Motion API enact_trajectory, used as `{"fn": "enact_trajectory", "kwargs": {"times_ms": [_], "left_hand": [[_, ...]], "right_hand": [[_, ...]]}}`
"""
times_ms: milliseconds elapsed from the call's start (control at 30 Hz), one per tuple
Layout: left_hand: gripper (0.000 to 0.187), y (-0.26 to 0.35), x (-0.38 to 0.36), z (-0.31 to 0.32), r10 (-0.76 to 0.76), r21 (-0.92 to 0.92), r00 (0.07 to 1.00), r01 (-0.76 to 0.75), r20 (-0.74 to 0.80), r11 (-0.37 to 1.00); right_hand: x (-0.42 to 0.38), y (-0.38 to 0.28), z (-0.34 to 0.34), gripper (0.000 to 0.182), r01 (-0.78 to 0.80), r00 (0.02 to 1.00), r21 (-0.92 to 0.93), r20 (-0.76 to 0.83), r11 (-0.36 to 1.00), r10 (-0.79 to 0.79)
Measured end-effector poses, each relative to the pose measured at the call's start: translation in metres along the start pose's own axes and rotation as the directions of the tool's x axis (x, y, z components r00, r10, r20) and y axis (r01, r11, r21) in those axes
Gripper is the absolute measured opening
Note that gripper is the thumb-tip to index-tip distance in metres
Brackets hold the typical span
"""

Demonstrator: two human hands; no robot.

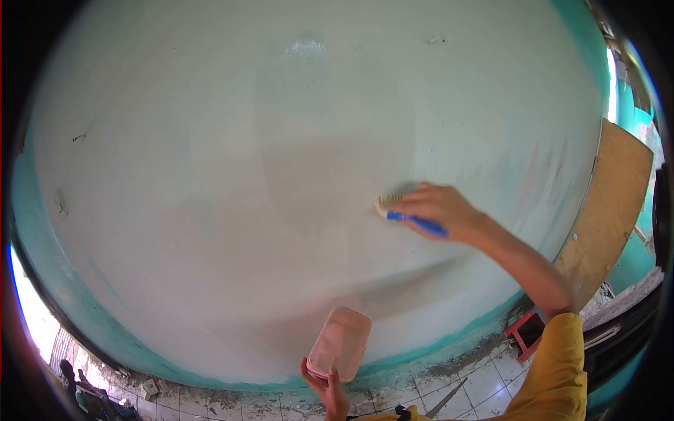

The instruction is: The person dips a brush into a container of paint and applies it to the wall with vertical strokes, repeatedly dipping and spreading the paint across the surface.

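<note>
My right hand [439, 209] is closed around a paintbrush [421, 223] with a blue handle and pale bristles. The bristle end is at the wall [210, 259], right of a darker, damp-looking patch [330, 168]; whether it touches is hard to tell. Low in the view, my left hand [328, 389] grips a pink rectangular plastic container [342, 344] by its lower end, thumb on the near side. The container is tilted, and its contents cannot be made out.
Teal paint borders the pale wall. A brown board [607, 203] leans at the right, with a red stool [525, 335] below it. Debris lies along the base of the wall on the white tiled floor [484, 382]. Dark objects [91, 393] stand at lower left.
</note>
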State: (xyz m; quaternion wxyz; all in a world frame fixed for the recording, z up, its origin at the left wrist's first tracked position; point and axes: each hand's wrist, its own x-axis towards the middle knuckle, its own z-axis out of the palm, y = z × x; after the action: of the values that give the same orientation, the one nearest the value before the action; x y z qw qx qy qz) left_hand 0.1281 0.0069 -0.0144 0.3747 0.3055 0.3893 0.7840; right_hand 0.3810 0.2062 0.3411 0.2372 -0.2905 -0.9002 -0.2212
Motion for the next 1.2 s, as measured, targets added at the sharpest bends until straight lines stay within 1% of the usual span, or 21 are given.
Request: {"fn": "enact_trajectory", "kwargs": {"times_ms": [33, 67, 100, 133, 200, 233, 333, 400, 467, 533, 600, 700, 733, 767, 800, 867, 967, 1067, 1100, 1133, 1200], "left_hand": [[0.088, 0.003, 0.002, -0.001, -0.001, 0.004, 1.0, 0.001, 0.007, 1.0], [0.088, 0.005, 0.003, -0.001, 0.0, -0.002, 1.0, 0.0, 0.009, 1.0], [0.088, 0.006, 0.003, -0.001, 0.0, -0.009, 1.0, 0.0, 0.013, 1.0], [0.088, 0.007, 0.003, -0.002, -0.003, -0.009, 1.0, 0.003, 0.022, 1.0], [0.086, 0.006, 0.006, 0.0, -0.002, -0.002, 1.0, 0.002, 0.018, 1.0], [0.086, 0.008, 0.006, 0.004, -0.004, -0.006, 1.0, 0.004, 0.024, 1.0], [0.084, 0.011, 0.003, 0.007, -0.063, -0.062, 0.997, 0.065, 0.036, 0.996], [0.082, -0.004, 0.005, -0.004, -0.075, -0.098, 0.997, 0.078, 0.034, 0.992], [0.082, -0.005, 0.004, -0.009, -0.084, -0.08, 0.996, 0.087, 0.041, 0.993], [0.081, -0.004, 0.004, -0.008, -0.086, -0.083, 0.996, 0.089, 0.038, 0.993], [0.08, 0.004, 0.001, -0.007, -0.124, -0.097, 0.991, 0.127, 0.042, 0.987], [0.079, 0.002, 0.002, -0.008, -0.108, -0.098, 0.992, 0.114, 0.059, 0.989], [0.079, 0.003, 0.001, -0.004, -0.112, -0.101, 0.992, 0.118, 0.06, 0.988], [0.08, 0.005, 0.001, -0.001, -0.12, -0.108, 0.992, 0.125, 0.05, 0.986], [0.081, 0.007, 0.0, 0.0, -0.126, -0.115, 0.991, 0.13, 0.039, 0.985], [0.081, 0.007, -0.001, 0.002, -0.131, -0.12, 0.99, 0.136, 0.05, 0.983], [0.079, 0.009, -0.008, 0.007, -0.147, -0.13, 0.988, 0.152, 0.051, 0.98], [0.077, 0.004, -0.009, 0.002, -0.138, -0.124, 0.989, 0.144, 0.054, 0.982], [0.077, 0.002, -0.009, 0.0, -0.127, -0.114, 0.99, 0.133, 0.058, 0.985], [0.077, 0.004, -0.01, 0.0, -0.128, -0.118, 0.99, 0.134, 0.056, 0.984], [0.077, 0.012, -0.012, 0.004, -0.182, -0.126, 0.983, 0.185, 0.037, 0.975]], "right_hand": [[0.005, 0.006, -0.007, 0.025, -0.043, 0.999, 0.084, 0.037, 0.996, 0.04], [0.021, 0.03, -0.01, 0.023, 0.054, 0.989, 0.023, -0.138, 0.998, -0.05], [0.043, 0.034, -0.042, 0.026, -0.066, 0.994, -0.05, -0.089, 0.997, 0.061], [0.062, 0.049, -0.064, 0.028, -0.216, 0.97, 0.021, -0.108, 0.976, 0.217], [0.096, 0.08, -0.104, 0.029, -0.137, 0.899, -0.143, -0.435, 0.98, 0.062], [0.108, 0.076, -0.126, 0.028, -0.207, 0.862, -0.239, -0.504, 0.949, 0.061], [0.112, 0.078, -0.13, 0.026, -0.259, 0.768, -0.172, -0.634, 0.95, 0.095], [0.09, 0.078, -0.099, 0.022, -0.069, 0.847, -0.344, -0.516, 0.936, -0.127], [0.045, 0.062, -0.036, 0.027, -0.039, 0.936, -0.299, -0.345, 0.953, -0.07], [-0.005, 0.044, 0.018, 0.036, 0.085, 0.972, -0.065, -0.213, 0.994, -0.097], [-0.024, 0.0, 0.019, 0.038, -0.029, 0.992, -0.072, 0.123, 0.997, 0.038], [-0.008, 0.025, 0.003, 0.032, -0.015, 0.998, 0.089, -0.062, 0.996, 0.02], [0.017, 0.032, -0.026, 0.029, -0.09, 0.996, -0.023, -0.024, 0.996, 0.09], [0.04, 0.036, -0.057, 0.034, -0.358, 0.932, 0.004, 0.06, 0.934, 0.357], [0.051, 0.068, -0.063, 0.035, -0.267, 0.941, -0.097, -0.243, 0.959, 0.237], [0.07, 0.084, -0.097, 0.026, -0.2, 0.825, -0.208, -0.563, 0.957, 0.05], [0.073, 0.078, -0.1, 0.024, -0.242, 0.756, -0.274, -0.655, 0.931, 0.004], [0.025, 0.078, -0.031, 0.024, 0.0, 0.872, -0.244, -0.474, 0.97, -0.119], [0.002, 0.06, -0.009, 0.029, -0.083, 0.959, -0.204, -0.284, 0.975, 0.022], [-0.018, 0.047, 0.011, 0.032, 0.016, 0.962, -0.085, -0.272, 0.996, -0.039], [-0.039, 0.022, 0.019, 0.033, -0.031, 0.997, 0.01, 0.067, 0.999, 0.03]]}}
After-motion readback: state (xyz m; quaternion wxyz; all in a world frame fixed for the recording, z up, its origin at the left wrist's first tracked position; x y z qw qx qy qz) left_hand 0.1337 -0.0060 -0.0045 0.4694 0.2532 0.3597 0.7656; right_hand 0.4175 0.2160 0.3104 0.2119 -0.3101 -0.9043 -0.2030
